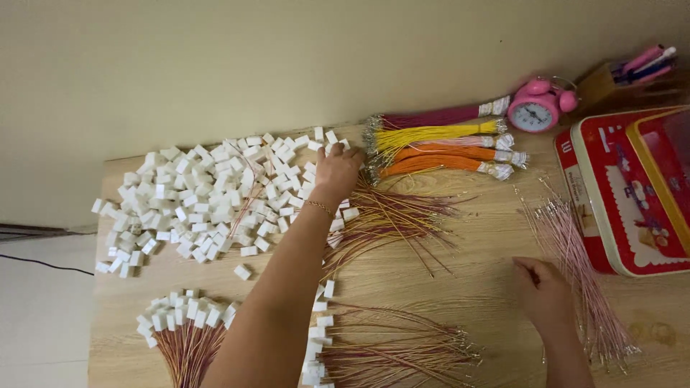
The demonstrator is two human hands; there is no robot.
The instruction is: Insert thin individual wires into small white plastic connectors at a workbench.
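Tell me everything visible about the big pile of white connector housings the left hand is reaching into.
The pile of white connector housings is a loose, wide heap of small blocky pieces, plastic by the look, spread over the far left part of the wooden table. Pieces lie at all angles, with strays scattered along its edges. A few thin wires run through its right part. The left hand rests on its far right edge, fingers curled among the pieces; whether it grips one cannot be told.

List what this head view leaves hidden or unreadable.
- Left hand: fingertips buried in the white connector pile; grasp unclear.
- Right hand: fingers curl under by the pink wires; contents hidden.
- Red tin: cut by the right edge.
- Pink clock: dial too small.
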